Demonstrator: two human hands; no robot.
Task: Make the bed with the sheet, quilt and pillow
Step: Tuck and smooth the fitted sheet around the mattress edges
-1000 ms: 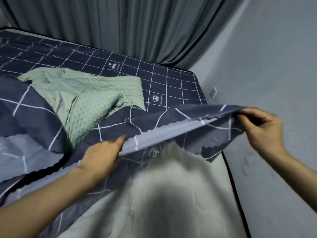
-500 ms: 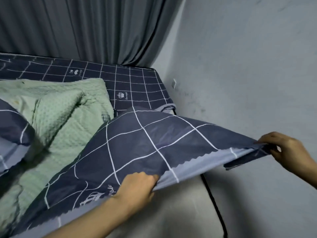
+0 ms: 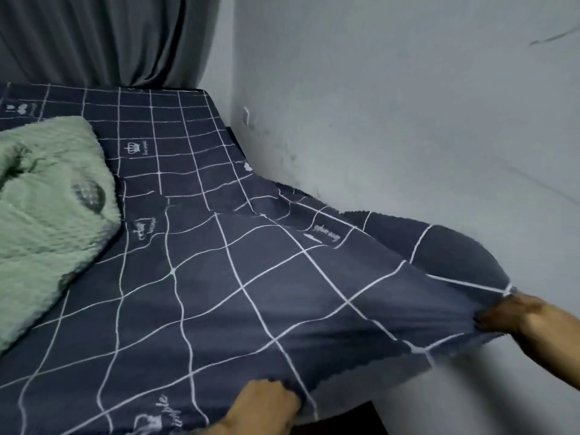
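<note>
A navy sheet (image 3: 219,277) with a white grid and small crown prints is stretched over the bed, reaching from the near edge to the far end by the curtain. My left hand (image 3: 266,403) grips its near edge at the bottom of the view. My right hand (image 3: 521,315) pinches the sheet's corner, held up beside the wall. A fluffy pale green quilt (image 3: 47,199) lies bunched on the left part of the bed, on top of the sheet. No pillow is in view.
A grey wall (image 3: 408,120) runs along the bed's right side, with a small white socket (image 3: 246,116) low on it. A dark grey curtain (image 3: 110,39) hangs behind the bed's far end. White mattress (image 3: 408,394) shows under the lifted corner.
The sheet, folded back over the quilt a second ago, has been drawn towards me and the wall and now lies spread across the bed. Both hands moved down and right, still gripping it.
</note>
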